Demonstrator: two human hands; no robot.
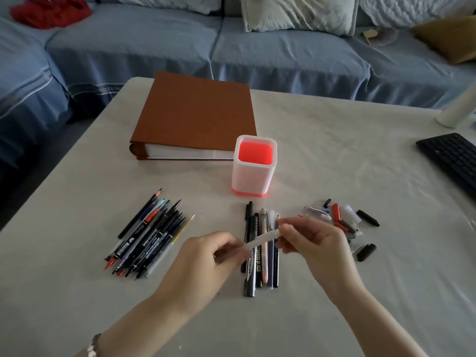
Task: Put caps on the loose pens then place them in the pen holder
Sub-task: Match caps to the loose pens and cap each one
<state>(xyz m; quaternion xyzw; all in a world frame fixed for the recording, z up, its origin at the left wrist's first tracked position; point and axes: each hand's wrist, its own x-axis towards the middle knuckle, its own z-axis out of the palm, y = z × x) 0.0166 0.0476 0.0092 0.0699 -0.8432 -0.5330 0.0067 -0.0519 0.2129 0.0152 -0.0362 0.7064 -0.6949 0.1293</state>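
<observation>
Both hands hold one white pen above the table. My left hand grips its lower barrel. My right hand pinches its upper end, where a cap may sit under the fingers. Beneath them lies a row of capped pens. A pile of uncapped pens lies to the left. Several loose caps lie scattered to the right. The white pen holder with a red inside stands behind, with no pens showing in it.
A thick brown album lies behind the holder. A black keyboard sits at the right edge and a white roll beyond it. A blue sofa runs along the far side of the cloth-covered table.
</observation>
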